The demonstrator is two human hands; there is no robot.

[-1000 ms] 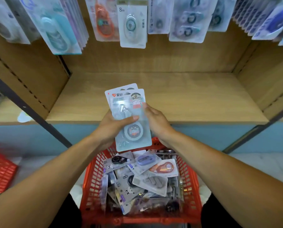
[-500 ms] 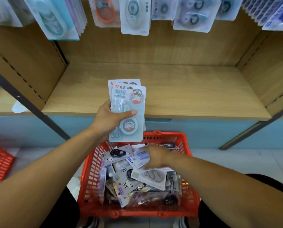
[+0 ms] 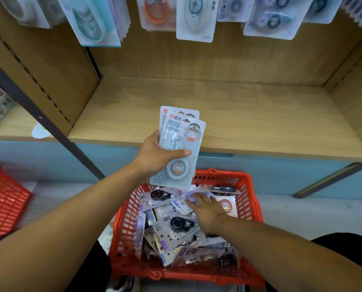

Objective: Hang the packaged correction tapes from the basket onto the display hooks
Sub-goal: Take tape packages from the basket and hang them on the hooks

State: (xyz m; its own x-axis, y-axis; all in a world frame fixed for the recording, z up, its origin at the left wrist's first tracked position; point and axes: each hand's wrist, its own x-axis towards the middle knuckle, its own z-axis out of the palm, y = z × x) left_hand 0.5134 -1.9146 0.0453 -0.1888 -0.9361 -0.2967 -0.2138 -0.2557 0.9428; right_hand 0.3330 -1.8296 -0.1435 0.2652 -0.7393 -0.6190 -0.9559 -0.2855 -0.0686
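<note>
Above the basket (image 3: 249, 199), head view: your left hand (image 3: 154, 153) gripped a small stack of pale blue packs (image 3: 181, 144), thumb curled across the front one, fingers behind. Stack stood upright in front of the wooden shelf (image 3: 249, 114) edge, lower end just over the basket's far rim. Your right hand (image 3: 207, 209) was down in the basket, fingers spread fairly flat, resting on loose packs (image 3: 171, 234); couldn't tell if it had hold of any. Basket was red, on the floor between your arms, packs jumbled inside. Hung packs (image 3: 195, 17) lined the top edge, above the shelf. Second red basket (image 3: 3, 203) sat far left, partly cut off.
</note>
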